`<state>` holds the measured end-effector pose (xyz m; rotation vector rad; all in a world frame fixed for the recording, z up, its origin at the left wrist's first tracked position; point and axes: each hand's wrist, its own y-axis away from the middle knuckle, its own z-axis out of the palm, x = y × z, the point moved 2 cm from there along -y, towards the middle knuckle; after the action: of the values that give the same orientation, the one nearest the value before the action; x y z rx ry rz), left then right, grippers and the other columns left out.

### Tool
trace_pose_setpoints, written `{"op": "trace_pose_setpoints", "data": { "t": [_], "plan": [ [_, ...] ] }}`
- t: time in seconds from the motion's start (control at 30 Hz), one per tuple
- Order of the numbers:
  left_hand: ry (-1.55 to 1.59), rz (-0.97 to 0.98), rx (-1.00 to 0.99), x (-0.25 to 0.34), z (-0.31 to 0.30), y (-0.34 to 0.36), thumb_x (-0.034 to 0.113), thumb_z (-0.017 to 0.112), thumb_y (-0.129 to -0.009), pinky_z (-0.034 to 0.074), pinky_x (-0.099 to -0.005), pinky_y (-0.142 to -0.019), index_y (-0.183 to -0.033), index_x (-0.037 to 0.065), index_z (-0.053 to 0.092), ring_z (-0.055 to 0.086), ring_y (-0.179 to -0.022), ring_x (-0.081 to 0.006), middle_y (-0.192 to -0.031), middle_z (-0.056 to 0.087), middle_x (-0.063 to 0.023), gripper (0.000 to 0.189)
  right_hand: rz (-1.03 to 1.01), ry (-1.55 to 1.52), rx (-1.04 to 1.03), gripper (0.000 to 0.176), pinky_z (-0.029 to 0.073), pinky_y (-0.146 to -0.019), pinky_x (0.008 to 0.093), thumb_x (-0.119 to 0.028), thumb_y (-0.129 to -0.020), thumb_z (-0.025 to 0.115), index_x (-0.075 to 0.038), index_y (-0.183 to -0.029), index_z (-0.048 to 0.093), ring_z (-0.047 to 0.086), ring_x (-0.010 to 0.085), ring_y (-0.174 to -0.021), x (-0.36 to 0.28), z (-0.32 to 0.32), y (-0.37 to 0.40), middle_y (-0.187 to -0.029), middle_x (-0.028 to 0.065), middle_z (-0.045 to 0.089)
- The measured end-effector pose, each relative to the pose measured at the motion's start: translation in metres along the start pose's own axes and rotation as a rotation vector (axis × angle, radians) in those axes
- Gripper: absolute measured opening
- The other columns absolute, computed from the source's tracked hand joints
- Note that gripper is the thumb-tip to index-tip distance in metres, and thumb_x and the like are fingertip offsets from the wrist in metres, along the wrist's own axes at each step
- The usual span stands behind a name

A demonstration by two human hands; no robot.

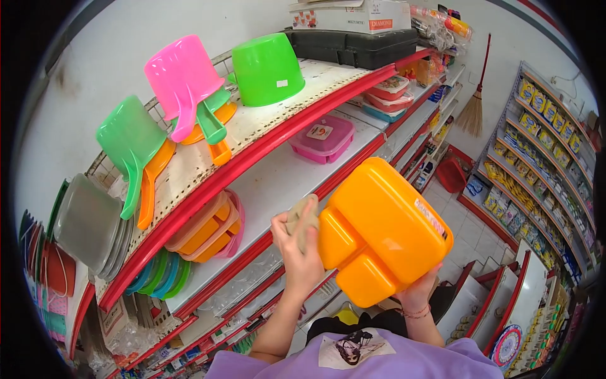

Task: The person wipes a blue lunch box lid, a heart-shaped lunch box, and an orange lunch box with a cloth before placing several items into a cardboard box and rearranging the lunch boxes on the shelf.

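Observation:
An orange lunch box with divided compartments point(388, 218) is held up in front of my chest, its moulded underside facing me and a label on its right edge. My right hand point(419, 289) grips it from the lower right, with most of the fingers hidden behind it. A beige cloth point(302, 216) is bunched in the fingers of my left hand point(300, 256), close against the box's left side. On the shelf behind sits a pink lidded container point(324, 138), and farther left are stacked orange divided boxes point(211, 234).
Pink, mint and green plastic dippers point(183, 79) stand upside down on the perforated top shelf point(265, 120). A black case point(350, 48) lies at its far end. Red-edged shelving runs along my left; stocked racks point(536, 158) and a broom point(475, 107) are across the aisle.

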<state>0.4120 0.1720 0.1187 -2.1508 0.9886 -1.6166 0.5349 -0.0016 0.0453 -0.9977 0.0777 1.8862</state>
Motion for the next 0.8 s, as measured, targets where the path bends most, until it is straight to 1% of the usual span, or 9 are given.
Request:
{"op": "trace_pose_setpoints", "data": {
  "t": [0.03, 0.17, 0.2, 0.27, 0.3, 0.4, 0.53, 0.67, 0.8],
  "plan": [
    [0.448, -0.254, -0.034, -0.019, 0.01, -0.004, 0.032, 0.048, -0.092, 0.036, -0.0357, -0.09, -0.119, 0.006, 0.056, 0.046, -0.098, -0.0241, -0.107, 0.045, -0.0114, 0.039, -0.032, 0.086, -0.067, 0.057, 0.034, -0.102, 0.0407, -0.047, -0.092, 0.039, -0.01, -0.134, 0.034, 0.045, 0.0236, -0.12, -0.003, 0.005, 0.004, -0.132, 0.0084, 0.044],
    [1.007, -1.012, -0.166, -0.033, 0.027, -0.005, 0.037, 0.045, -0.093, 0.045, -0.035, -0.087, -0.119, 0.005, 0.051, 0.055, -0.104, -0.0247, -0.114, 0.057, -0.011, 0.042, -0.233, 0.456, -0.622, 0.063, 0.033, -0.1, 0.0503, -0.04, -0.083, 0.061, -0.006, -0.131, 0.037, 0.04, 0.0343, -0.123, -0.024, 0.038, 0.003, -0.134, 0.0214, 0.039],
    [0.961, -0.737, -0.402, -0.056, 0.027, 0.003, 0.041, 0.042, -0.093, 0.046, -0.0358, -0.088, -0.12, 0.004, 0.049, 0.056, -0.103, -0.0239, -0.114, 0.057, -0.0123, 0.046, -0.331, 0.559, -0.847, 0.063, 0.029, -0.102, 0.0545, -0.036, -0.081, 0.064, -0.01, -0.132, 0.038, 0.039, 0.0361, -0.124, -0.039, 0.057, -0.013, -0.136, 0.0205, 0.037],
    [1.419, -0.925, -0.298, -0.029, 0.011, 0.006, 0.044, 0.041, -0.093, 0.046, -0.0383, -0.09, -0.12, 0.0, 0.048, 0.056, -0.103, -0.0257, -0.116, 0.056, -0.0151, 0.052, -0.488, 0.786, -1.139, 0.062, 0.025, -0.102, 0.0583, -0.034, -0.079, 0.063, -0.017, -0.133, 0.038, 0.037, 0.0341, -0.127, -0.048, 0.064, -0.019, -0.139, 0.0137, 0.036],
    [1.063, -0.742, -0.335, -0.031, 0.0, 0.006, 0.05, 0.04, -0.091, 0.043, -0.0409, -0.093, -0.123, -0.002, 0.045, 0.055, -0.107, -0.0276, -0.12, 0.054, -0.0174, 0.061, -0.569, 0.898, -1.277, 0.061, 0.022, -0.103, 0.0601, -0.033, -0.078, 0.062, -0.02, -0.133, 0.038, 0.035, 0.0331, -0.128, -0.048, 0.065, -0.02, -0.14, 0.0103, 0.036],
    [1.476, -0.83, -0.392, -0.043, -0.014, 0.011, 0.058, 0.045, -0.084, 0.042, -0.039, -0.094, -0.128, -0.003, 0.04, 0.052, -0.11, -0.0273, -0.123, 0.051, -0.0185, 0.075, -0.721, 1.314, -1.557, 0.061, 0.022, -0.104, 0.0601, -0.031, -0.076, 0.058, -0.027, -0.133, 0.038, 0.032, 0.0257, -0.131, -0.044, 0.063, -0.02, -0.141, -0.001, 0.034],
    [1.203, -0.598, -0.413, -0.045, -0.018, 0.028, 0.052, 0.054, -0.08, 0.042, -0.0379, -0.095, -0.13, -0.004, 0.037, 0.052, -0.112, -0.0272, -0.125, 0.049, -0.0185, 0.077, -0.77, 1.32, -1.69, 0.062, 0.022, -0.104, 0.0603, -0.031, -0.075, 0.056, -0.029, -0.134, 0.036, 0.027, 0.0221, -0.133, -0.032, 0.056, -0.021, -0.143, -0.0025, 0.03],
    [1.449, -0.825, -0.368, -0.075, -0.024, 0.053, 0.026, 0.054, -0.072, 0.048, -0.038, -0.087, -0.125, -0.006, 0.042, 0.058, -0.102, -0.0279, -0.118, 0.055, -0.0191, 0.063, -0.814, 1.302, -1.722, 0.074, 0.018, -0.102, 0.0642, -0.036, -0.07, 0.063, -0.029, -0.137, 0.032, 0.025, 0.0227, -0.134, -0.025, 0.057, -0.015, -0.144, 0.0007, 0.028],
    [1.614, -0.792, -0.113, -0.109, -0.042, 0.082, 0.029, 0.05, -0.072, 0.05, -0.039, -0.084, -0.123, -0.005, 0.044, 0.06, -0.097, -0.0304, -0.114, 0.056, -0.0203, 0.062, -0.228, 1.375, -1.399, 0.104, 0.006, -0.103, 0.061, -0.057, -0.058, 0.073, -0.021, -0.142, 0.024, 0.014, 0.035, -0.136, -0.068, 0.063, -0.058, -0.145, 0.0143, 0.023]
  ]
}}
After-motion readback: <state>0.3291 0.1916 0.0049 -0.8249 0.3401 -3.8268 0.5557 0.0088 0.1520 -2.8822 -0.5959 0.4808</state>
